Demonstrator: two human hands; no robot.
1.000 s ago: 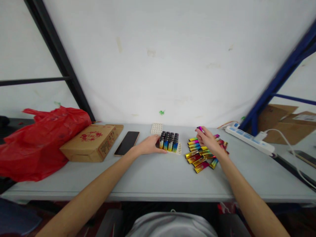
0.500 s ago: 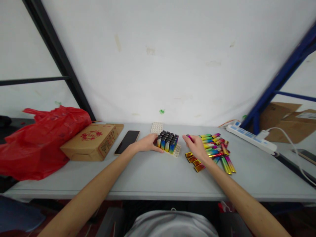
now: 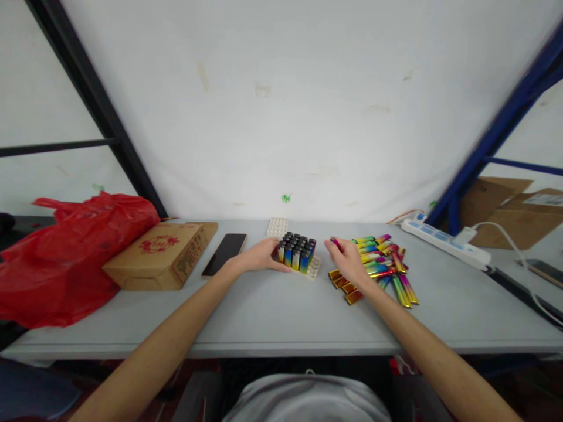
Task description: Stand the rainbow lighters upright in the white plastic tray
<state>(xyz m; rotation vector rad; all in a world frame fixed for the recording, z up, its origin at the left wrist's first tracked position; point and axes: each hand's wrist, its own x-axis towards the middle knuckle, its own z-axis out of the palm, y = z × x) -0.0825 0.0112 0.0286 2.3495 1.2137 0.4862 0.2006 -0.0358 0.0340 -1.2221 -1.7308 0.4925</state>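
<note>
A block of lighter casings (image 3: 297, 251), rainbow-coloured with black tops, stands upright in a white tray with round pockets (image 3: 313, 271). My left hand (image 3: 265, 255) curls around the tray's left side, thumb along its front corner and fingers behind. Several pockets at the tray's right edge hold nothing. To the right of the tray, my right hand (image 3: 345, 258) pinches one purple-ended lighter casing (image 3: 335, 241); most of it is hidden by the fingers. Under and beyond that hand lies a loose pile of shiny lighter casings (image 3: 400, 287) in yellow, green, pink and gold.
A second white pocketed tray (image 3: 278, 227) lies by the wall. To the left are a dark phone (image 3: 225, 254), a cardboard box (image 3: 160, 255) and a red plastic bag (image 3: 79, 258). On the right lie a white power strip (image 3: 446, 241) and another phone (image 3: 545, 272).
The view has shifted slightly. Both hands keep nearly the same places, the left at the tray and the right with its lighter casing, which is tilted a little differently.
</note>
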